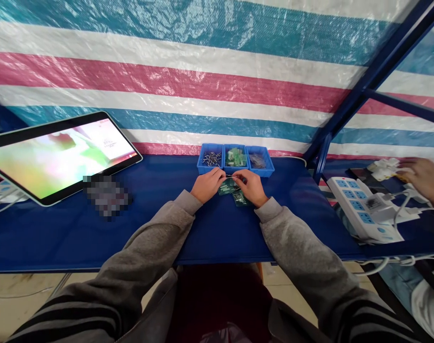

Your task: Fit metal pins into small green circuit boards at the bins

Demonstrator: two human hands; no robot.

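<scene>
My left hand (208, 185) and my right hand (251, 186) meet just in front of the blue bins, fingertips closed in a pinch. Between them is a thin, short item (230, 176), too small to make out. Beneath the fingers lie green-printed small packets (240, 198) on the blue table (217, 238). Right behind the hands stand three joined blue bins. Several metal pin-like pieces (211, 159) fill the left bin, green packets (236, 156) the middle one, and clear small bags (257, 161) the right one.
A lit tablet-like screen (63, 155) leans at the left, with a blurred-out patch (108, 196) beside it. At the right stands a white power strip (362, 207) with plugs and cables. Another person's hand (426, 178) is beyond it. A blue metal frame (340, 121) rises there, before a striped sheet (188, 85).
</scene>
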